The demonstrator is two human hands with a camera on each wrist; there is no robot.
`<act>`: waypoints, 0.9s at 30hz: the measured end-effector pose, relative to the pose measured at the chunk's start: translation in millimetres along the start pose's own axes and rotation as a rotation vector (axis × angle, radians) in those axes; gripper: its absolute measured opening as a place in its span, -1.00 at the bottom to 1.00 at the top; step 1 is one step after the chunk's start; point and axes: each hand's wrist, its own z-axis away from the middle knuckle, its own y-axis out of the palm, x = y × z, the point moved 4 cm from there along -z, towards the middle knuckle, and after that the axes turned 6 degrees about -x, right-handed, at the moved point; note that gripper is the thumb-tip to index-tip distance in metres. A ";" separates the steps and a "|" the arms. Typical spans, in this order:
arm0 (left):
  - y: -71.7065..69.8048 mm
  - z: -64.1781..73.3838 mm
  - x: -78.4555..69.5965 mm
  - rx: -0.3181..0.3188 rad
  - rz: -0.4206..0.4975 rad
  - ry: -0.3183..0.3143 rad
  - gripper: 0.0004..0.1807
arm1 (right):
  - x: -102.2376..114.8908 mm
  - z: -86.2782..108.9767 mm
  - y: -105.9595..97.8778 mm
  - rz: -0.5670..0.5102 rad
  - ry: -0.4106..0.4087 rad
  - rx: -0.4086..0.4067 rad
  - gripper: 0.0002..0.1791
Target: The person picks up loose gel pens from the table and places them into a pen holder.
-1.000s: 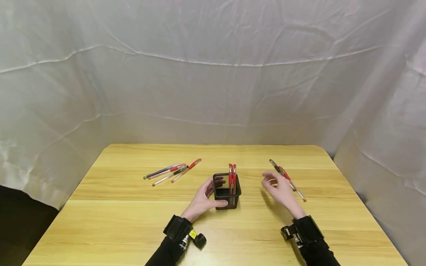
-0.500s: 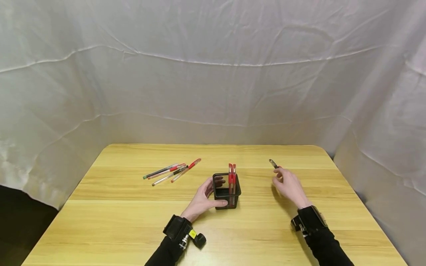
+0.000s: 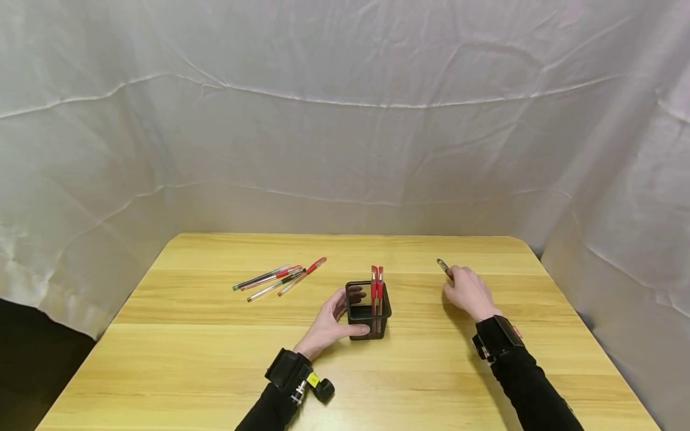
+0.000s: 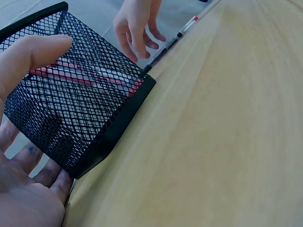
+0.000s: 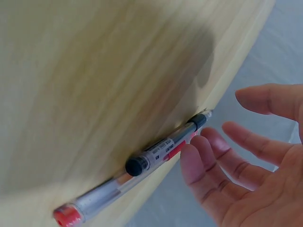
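My left hand point(image 3: 323, 329) holds a black mesh pen holder point(image 4: 85, 113), thumb on its near wall and fingers round the far side. Two red pens point(image 3: 374, 293) stand upright inside it. My right hand point(image 3: 470, 293) is over the pens on the right of the table. In the right wrist view, a black gel pen point(image 5: 163, 149) lies against a clear-barrelled pen with a red end point(image 5: 97, 198). The fingertips are right beside these pens, and the thumb stands apart from the fingers. From the head view, most of both pens is hidden under the hand.
Several loose pens point(image 3: 269, 280), with red, black and green parts, lie crossed at the left of the wooden table point(image 3: 188, 359). A pale cloth point(image 3: 345, 149) hangs behind the table and along its sides.
My right hand has moved right and slightly away from me, coming over the pens there and covering most of them. The left hand and pen holder have stayed in place.
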 end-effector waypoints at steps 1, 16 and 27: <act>0.1 0.1 -0.2 0.001 0.001 0.000 -0.09 | -0.5 -1.3 0.1 0.011 0.007 0.012 -0.68; 0.0 -0.3 -1.0 0.010 0.009 0.023 -0.11 | -5.4 -15.3 -1.5 0.116 0.066 0.098 -0.91; 0.5 -0.3 -1.8 0.002 0.010 0.003 -0.12 | -10.7 -17.5 0.4 0.161 0.097 0.143 -0.91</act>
